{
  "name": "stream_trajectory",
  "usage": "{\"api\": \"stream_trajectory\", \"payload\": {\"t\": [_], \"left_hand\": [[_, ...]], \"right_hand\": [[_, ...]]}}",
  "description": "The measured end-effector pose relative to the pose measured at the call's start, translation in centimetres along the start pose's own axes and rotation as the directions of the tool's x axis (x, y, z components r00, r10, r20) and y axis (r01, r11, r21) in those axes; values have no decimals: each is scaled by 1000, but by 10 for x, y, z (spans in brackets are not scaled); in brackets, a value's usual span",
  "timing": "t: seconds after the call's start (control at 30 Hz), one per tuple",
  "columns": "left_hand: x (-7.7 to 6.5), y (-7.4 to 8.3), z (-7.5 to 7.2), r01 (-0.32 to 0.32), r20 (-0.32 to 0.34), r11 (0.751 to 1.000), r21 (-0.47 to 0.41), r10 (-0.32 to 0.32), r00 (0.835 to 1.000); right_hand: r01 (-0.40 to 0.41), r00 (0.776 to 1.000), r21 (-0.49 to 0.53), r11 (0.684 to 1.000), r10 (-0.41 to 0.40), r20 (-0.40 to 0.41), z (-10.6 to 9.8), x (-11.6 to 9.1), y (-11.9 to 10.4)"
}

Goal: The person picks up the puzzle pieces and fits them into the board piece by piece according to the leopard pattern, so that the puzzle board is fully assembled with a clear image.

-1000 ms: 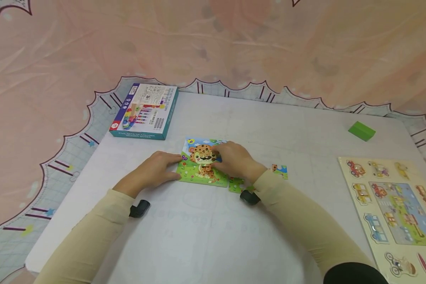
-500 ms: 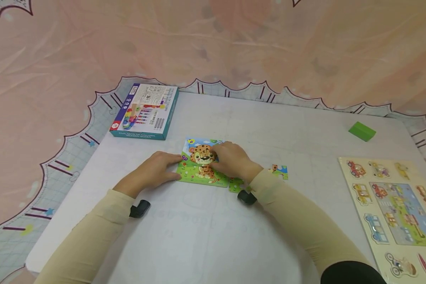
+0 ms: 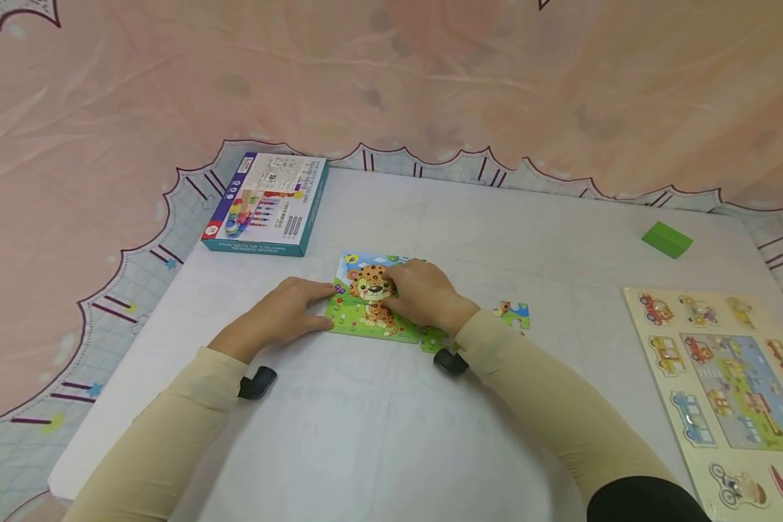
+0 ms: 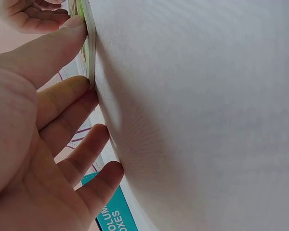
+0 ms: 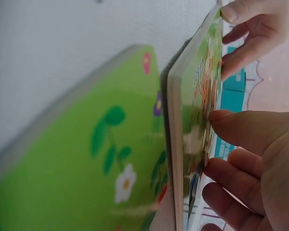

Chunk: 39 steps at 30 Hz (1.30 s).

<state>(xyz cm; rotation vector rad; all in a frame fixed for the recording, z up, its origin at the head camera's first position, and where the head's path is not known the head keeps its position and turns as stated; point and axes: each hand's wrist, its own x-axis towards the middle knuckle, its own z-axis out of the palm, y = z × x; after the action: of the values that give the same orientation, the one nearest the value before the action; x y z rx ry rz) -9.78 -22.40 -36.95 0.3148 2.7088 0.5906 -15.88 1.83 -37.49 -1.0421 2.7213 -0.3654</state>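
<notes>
A small leopard jigsaw puzzle [image 3: 355,317] lies flat on the white table. My left hand [image 3: 287,312] touches its left edge with thumb and fingertips, the fingers spread and fairly straight. Over the puzzle's right part, my right hand [image 3: 427,293] has curled fingers and seems to pinch a puzzle piece against the surface; the hand mostly hides that piece. In the right wrist view the thumb [image 5: 241,126] and fingertips touch the picture side. A green loose piece [image 3: 434,340] lies against the puzzle's lower right, partly under the right wrist. Another loose piece [image 3: 515,315] lies farther right.
A flat teal-edged box [image 3: 267,206] stands at the back left of the table. At the back right lies a green block [image 3: 667,240]. A wooden vehicle puzzle board [image 3: 652,402] lies at the right edge. Patterned cloth [image 3: 391,87] hangs behind.
My right hand has shifted slightly left over the puzzle, and the dark blue bit seen by its fingertips is now out of sight. The left hand stays in place.
</notes>
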Motion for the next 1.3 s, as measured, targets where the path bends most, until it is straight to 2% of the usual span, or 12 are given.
{"api": "stream_trajectory", "payload": {"t": [0.4,0.73,1.3], "left_hand": [[1,0,-1,4,0,1000,0,-4,1000],[0,0,-1,15,2,1000,-6,-15,1000],[-1,2,-1,19,5,1000,4,-19,1000]], "right_hand": [[1,1000,4,1000,-1,9,-2,1,-1],[6,1000,108,994,-8,16,2,4,-1],[-6,1000,116,993,3,27,2,5,-1]]}}
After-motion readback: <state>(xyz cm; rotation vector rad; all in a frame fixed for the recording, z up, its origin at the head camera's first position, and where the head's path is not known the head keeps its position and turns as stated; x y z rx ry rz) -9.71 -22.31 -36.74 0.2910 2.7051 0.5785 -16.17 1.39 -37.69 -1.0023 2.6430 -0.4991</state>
